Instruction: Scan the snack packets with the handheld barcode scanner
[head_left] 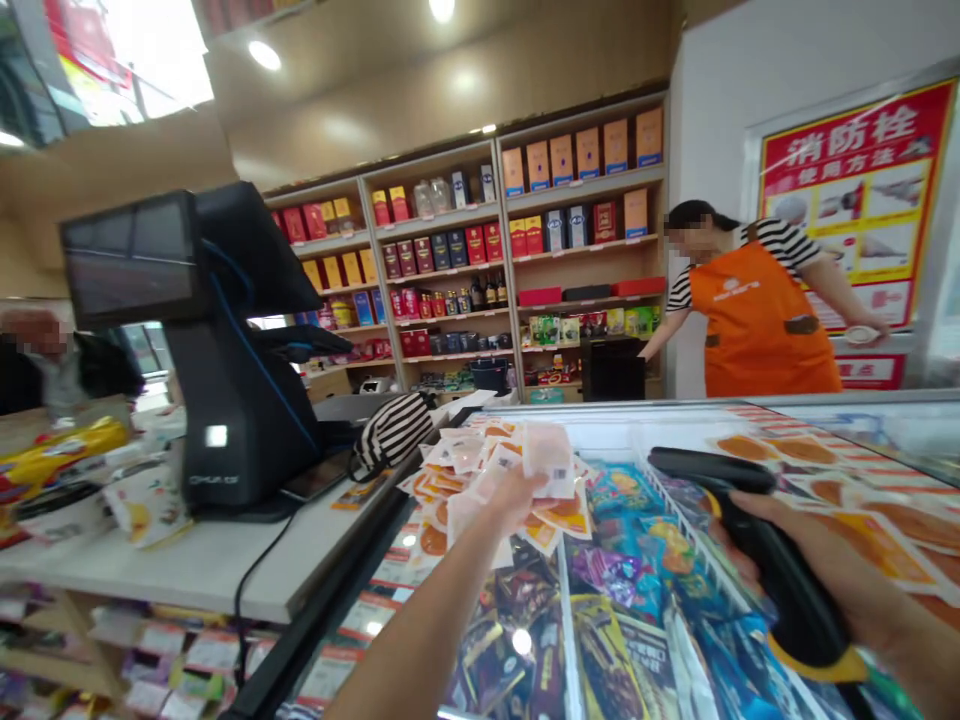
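Note:
My left hand (pixel 516 500) reaches over a pile of flat snack packets (pixel 435 490) on the freezer's glass top. Its fingers are closed on one pale packet (pixel 547 450) with a barcode, partly raised from the pile; the fingertips are hidden behind it. At the right, my right hand (pixel 832 560) is wrapped around the grip of a black and yellow barcode scanner (pixel 780 565), whose head points left toward the packets. Under the glass, colourful wrapped ice creams (pixel 622 570) lie in wire-divided sections. More flat packets (pixel 877 530) are spread beneath and beyond the scanner.
A black checkout terminal (pixel 247 400) stands on the white counter (pixel 262 570) at left, its cable hanging over the edge. Beside it lies a black-and-white striped pouch (pixel 394 432). A person in an orange apron (pixel 757 310) stands behind the freezer; another person (pixel 60 360) is far left.

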